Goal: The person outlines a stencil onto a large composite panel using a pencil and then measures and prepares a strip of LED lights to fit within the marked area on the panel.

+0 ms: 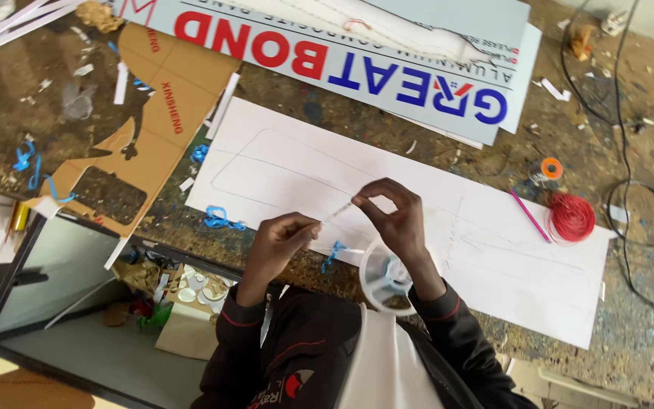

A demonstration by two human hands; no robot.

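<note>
Both hands are raised just above a large white rectangular sheet (281, 163) with faint pencilled outlines, which lies flat on a paint-stained, scuffed desk (615, 303). The left hand (280, 238) and the right hand (395, 216) each pinch one end of a thin, pale, narrow strip of tape (337, 212), stretched taut and slightly slanted between them; thumb and forefinger of each hand are closed on it, the remaining fingers loosely curled. A translucent white tape roll (384, 279) hangs around the right wrist, with a short blue scrap (333, 254) lying on the sheet just beside it. Risk, as a judgement: the strip is slender and under tension, so uneven pull from either hand could snap it, twist it or let it fold onto itself. If it is lowered out of line with the pencilled outline, it may bond askew, and lifting it again could mark the white sheet. The roll on the wrist could swing and drag across the sheet. A coil of red wire (571, 216) and a pink pencil-like stick (530, 215) rest on the sheet's right part, well apart from the hands; a sleeve sweep could displace them. Blue scraps (221, 220) near the sheet's left edge could get caught beneath the strip.
</note>
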